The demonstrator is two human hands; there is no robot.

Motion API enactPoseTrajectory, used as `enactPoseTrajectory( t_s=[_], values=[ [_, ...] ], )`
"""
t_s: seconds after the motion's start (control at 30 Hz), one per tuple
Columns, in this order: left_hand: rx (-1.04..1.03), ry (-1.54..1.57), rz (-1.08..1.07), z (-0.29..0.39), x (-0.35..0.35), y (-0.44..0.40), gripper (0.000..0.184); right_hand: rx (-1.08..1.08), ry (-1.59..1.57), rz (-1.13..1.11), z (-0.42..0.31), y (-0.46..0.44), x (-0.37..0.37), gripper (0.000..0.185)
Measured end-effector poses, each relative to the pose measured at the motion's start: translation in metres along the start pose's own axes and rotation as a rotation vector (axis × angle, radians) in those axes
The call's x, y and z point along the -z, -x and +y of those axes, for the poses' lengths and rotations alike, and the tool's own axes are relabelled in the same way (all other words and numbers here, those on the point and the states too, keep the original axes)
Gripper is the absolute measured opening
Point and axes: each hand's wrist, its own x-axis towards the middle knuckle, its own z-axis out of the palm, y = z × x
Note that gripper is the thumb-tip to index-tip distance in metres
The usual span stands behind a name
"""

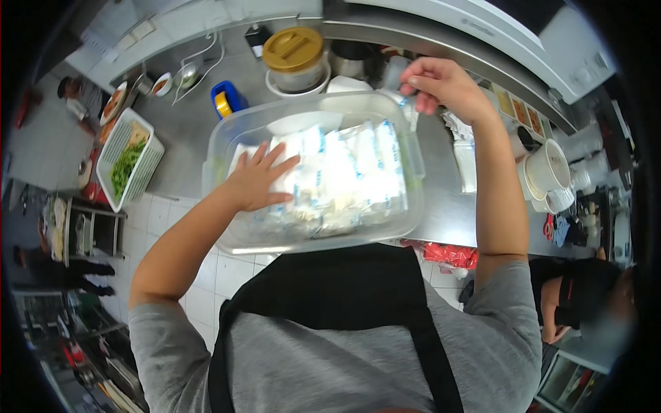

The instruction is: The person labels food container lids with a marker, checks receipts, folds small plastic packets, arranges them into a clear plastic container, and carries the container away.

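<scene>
A clear plastic container stands in front of me at the counter's edge. Inside lie several white packets with blue print, side by side. My left hand rests on the packets at the left, fingers spread flat. Above the container's far right corner hovers my right hand, its fingers loosely bent and apart, with nothing visible between them. Just below those fingers is a white and blue packet or wrapper by the rim; whether they touch it is unclear.
A blue tape dispenser and a gold-lidded tub stand behind the container. Leafy greens fill a white basket at left. White buckets are on the right. A co-worker bends at far right; other people are at far left.
</scene>
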Motion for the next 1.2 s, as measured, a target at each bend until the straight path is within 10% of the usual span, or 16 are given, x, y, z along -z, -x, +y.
enactPoseTrajectory(
  t_s=[0.23, 0.47, 0.7, 0.9, 1.2],
  values=[
    [0.019, 0.010, -0.090, 0.005, 0.005, -0.002, 0.078, -0.588, -0.027, 0.350, 0.182, -0.024, 0.036, 0.067],
    [0.034, 0.021, -0.107, 0.005, 0.005, -0.008, 0.078, -0.664, 0.185, 0.686, 0.202, -0.079, -0.056, 0.121],
    [0.037, 0.037, -0.086, 0.004, 0.007, -0.006, 0.081, -0.534, 0.109, 0.833, 0.242, -0.097, -0.069, 0.066],
    [0.027, 0.135, 0.033, -0.004, 0.015, 0.000, 0.075, -0.036, -0.799, 0.894, 0.271, -0.005, -0.016, 0.041],
    [-0.050, 0.935, 0.599, -0.032, 0.056, 0.027, 0.051, -0.061, -0.506, 0.699, 0.079, 0.140, 0.008, 0.050]
  ],
)
